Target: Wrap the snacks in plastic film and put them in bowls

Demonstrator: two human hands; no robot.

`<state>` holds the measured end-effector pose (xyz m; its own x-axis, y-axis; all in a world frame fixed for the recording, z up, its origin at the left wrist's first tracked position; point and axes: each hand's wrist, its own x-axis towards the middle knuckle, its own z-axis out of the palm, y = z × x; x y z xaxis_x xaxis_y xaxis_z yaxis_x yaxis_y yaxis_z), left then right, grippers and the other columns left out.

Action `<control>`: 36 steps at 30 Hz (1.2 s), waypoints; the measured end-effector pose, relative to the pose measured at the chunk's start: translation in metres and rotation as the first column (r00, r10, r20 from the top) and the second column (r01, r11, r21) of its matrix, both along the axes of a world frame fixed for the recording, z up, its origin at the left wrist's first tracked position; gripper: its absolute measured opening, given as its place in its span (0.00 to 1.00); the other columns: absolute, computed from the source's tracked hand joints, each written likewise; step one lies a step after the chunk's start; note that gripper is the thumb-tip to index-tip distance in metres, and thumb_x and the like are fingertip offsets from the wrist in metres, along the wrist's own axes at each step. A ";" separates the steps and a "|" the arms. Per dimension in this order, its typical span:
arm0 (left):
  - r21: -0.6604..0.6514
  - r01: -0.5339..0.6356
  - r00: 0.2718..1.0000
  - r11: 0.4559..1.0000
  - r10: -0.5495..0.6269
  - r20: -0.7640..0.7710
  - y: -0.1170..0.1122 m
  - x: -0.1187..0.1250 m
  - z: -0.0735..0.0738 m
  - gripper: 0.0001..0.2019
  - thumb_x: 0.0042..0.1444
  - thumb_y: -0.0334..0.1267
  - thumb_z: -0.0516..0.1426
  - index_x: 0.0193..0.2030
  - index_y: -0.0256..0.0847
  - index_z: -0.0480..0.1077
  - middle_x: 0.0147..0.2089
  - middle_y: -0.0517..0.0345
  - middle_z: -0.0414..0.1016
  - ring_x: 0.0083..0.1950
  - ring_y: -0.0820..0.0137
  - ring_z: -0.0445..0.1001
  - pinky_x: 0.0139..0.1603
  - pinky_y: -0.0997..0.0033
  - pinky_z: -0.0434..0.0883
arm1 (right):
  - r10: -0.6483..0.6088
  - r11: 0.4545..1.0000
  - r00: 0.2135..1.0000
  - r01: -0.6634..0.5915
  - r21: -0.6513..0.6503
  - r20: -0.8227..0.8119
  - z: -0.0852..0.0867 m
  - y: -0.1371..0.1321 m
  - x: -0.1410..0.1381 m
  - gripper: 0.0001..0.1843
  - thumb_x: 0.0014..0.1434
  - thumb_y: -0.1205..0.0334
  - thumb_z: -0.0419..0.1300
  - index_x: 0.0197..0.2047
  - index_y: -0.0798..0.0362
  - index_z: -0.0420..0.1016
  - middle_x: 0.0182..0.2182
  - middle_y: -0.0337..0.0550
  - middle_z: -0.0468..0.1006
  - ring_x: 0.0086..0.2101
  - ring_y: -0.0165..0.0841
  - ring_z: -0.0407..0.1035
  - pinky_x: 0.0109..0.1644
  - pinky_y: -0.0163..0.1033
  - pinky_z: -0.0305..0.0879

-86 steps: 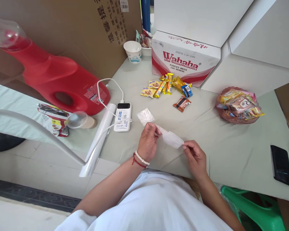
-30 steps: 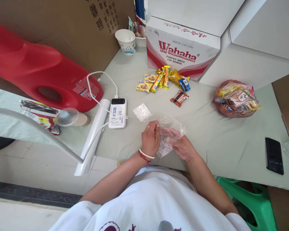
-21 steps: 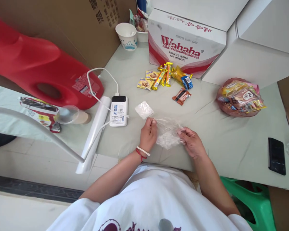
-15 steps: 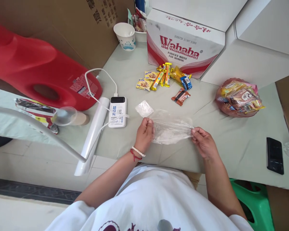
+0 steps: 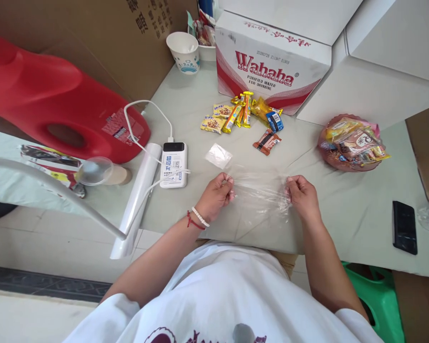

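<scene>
A thin clear plastic bag (image 5: 259, 195) is stretched between my two hands, low over the table. My left hand (image 5: 216, 194) pinches its left edge, and my right hand (image 5: 302, 195) pinches the right edge with the film bunched at the fingertips. Just beyond my left hand lies a small folded square of clear plastic (image 5: 218, 156). Farther back are yellow cookie packets (image 5: 213, 124), several yellow snack sticks (image 5: 247, 109), a blue-labelled packet (image 5: 274, 121) and a brown wrapped snack (image 5: 267, 142).
A white power bank (image 5: 173, 164) with a cable and a white roll (image 5: 139, 200) lie left, near a big red jug (image 5: 67, 109). A Wahaba-style carton printed "Wahaha" (image 5: 271, 71) stands behind. To the right are a filled snack bowl (image 5: 352, 143) and a black phone (image 5: 404, 227).
The plastic bag is spread wider and hangs lower toward me. My right hand has turned more upright; my left hand has shifted slightly. The folded plastic square has moved slightly.
</scene>
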<state>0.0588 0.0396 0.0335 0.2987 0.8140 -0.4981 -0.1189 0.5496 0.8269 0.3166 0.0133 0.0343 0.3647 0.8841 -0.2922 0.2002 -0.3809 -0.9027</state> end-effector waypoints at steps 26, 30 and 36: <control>0.334 0.346 0.346 0.877 0.212 -0.914 0.027 0.006 -0.029 0.14 0.71 0.42 0.44 0.54 0.38 0.65 0.40 0.43 0.79 0.40 0.54 0.80 0.42 0.61 0.70 | -0.104 0.993 0.964 0.086 0.085 0.245 0.003 -0.049 -0.012 0.23 0.62 0.36 0.60 0.38 0.50 0.73 0.28 0.40 0.74 0.27 0.32 0.64 0.32 0.39 0.62; 0.596 0.297 0.346 0.746 0.498 -0.796 0.014 0.009 -0.027 0.21 0.67 0.47 0.52 0.60 0.35 0.66 0.59 0.30 0.72 0.59 0.47 0.74 0.56 0.51 0.68 | 0.186 0.976 0.800 -0.219 -0.011 0.570 0.003 -0.037 -0.049 0.20 0.64 0.40 0.59 0.44 0.49 0.74 0.38 0.45 0.77 0.36 0.38 0.68 0.39 0.40 0.61; 0.636 0.630 0.468 0.446 0.435 -0.769 -0.010 0.014 -0.024 0.16 0.68 0.41 0.53 0.58 0.43 0.74 0.61 0.40 0.75 0.71 0.51 0.65 0.74 0.40 0.49 | 0.312 0.949 0.735 -0.272 -0.160 0.602 -0.017 -0.018 -0.066 0.11 0.66 0.52 0.55 0.39 0.49 0.75 0.38 0.47 0.76 0.37 0.38 0.67 0.36 0.38 0.56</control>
